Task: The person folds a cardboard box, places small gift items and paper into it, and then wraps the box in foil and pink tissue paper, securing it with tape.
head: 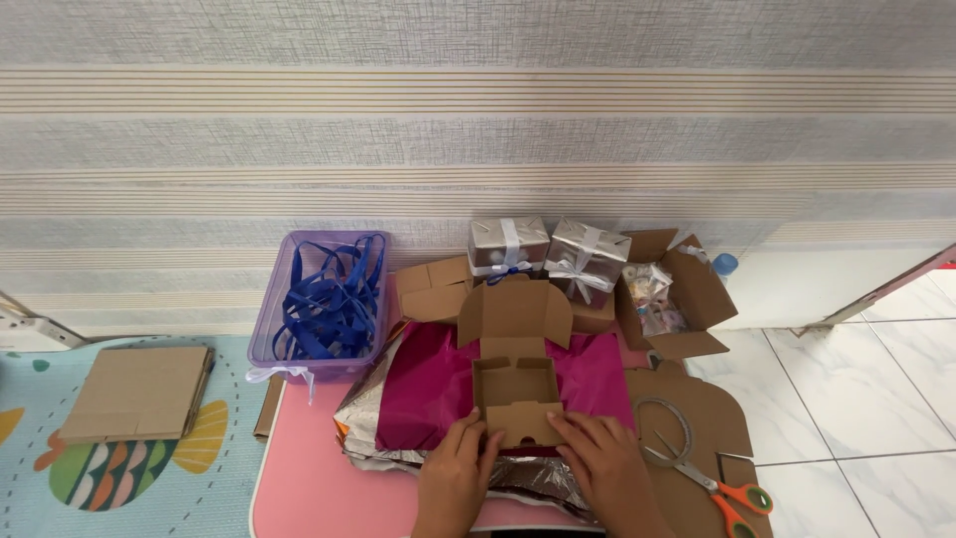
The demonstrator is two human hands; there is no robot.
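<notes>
A small brown cardboard box [514, 377] with its lid flap standing open rests on a magenta foil sheet [423, 384]. My left hand [456, 473] presses on the box's near left corner and my right hand [601, 460] presses on its near right corner. Both hands grip the front wall of the box. The sheet lies on a stack of silver wrapping paper [360, 410] on a pink table [309, 483].
A purple plastic bin [267, 329] holds blue ribbons. Two silver wrapped gift boxes [549, 251] stand by the wall, beside an open carton of small items [669, 294]. Orange-handled scissors [722, 488] and a tape ring [662, 418] lie on flat cardboard at right. Flat cardboard [136, 393] lies on the floor mat.
</notes>
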